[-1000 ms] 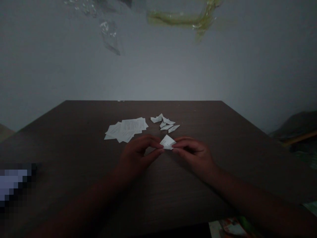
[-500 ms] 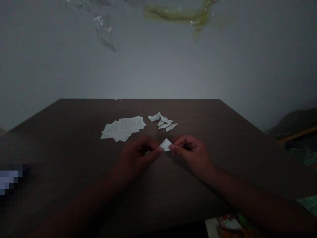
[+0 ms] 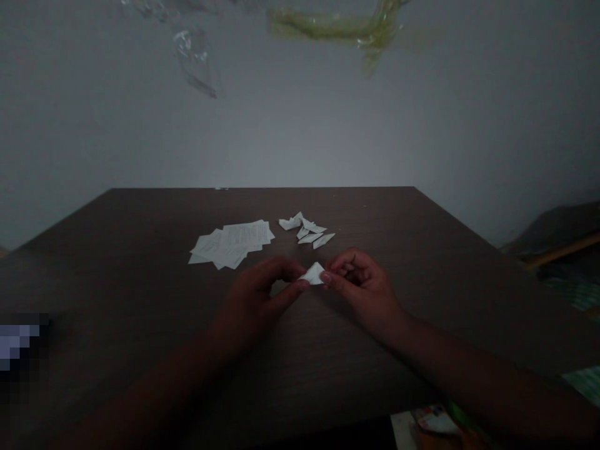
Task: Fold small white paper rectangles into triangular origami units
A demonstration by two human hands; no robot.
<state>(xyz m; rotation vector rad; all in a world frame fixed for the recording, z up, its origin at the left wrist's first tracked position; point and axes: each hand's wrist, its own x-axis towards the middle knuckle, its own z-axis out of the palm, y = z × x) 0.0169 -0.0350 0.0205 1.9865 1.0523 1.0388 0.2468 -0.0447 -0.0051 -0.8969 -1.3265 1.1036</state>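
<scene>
Between my two hands is a small folded piece of paper (image 3: 313,274), white and roughly triangular with its point upward. My left hand (image 3: 262,290) pinches its left corner between thumb and forefinger. On the opposite corner, the thumb and fingers of my right hand (image 3: 363,281) are closed in a pinch. Just beyond the hands lie several folded paper pieces (image 3: 309,237) in a loose cluster. A fanned stack of printed paper sheets (image 3: 234,244) rests to their left.
The dark wooden table (image 3: 389,219) backs onto a grey wall (image 3: 300,125) that carries yellowish tape (image 3: 328,26). A blurred-out, pixelated object (image 3: 16,344) sits at the left edge. Below the table's front edge, colourful items (image 3: 435,419) show dimly.
Both hands keep their pinch on the folded paper, which has tilted slightly. The fingers of my right hand have shifted a little. The paper pieces and the stack stay put.
</scene>
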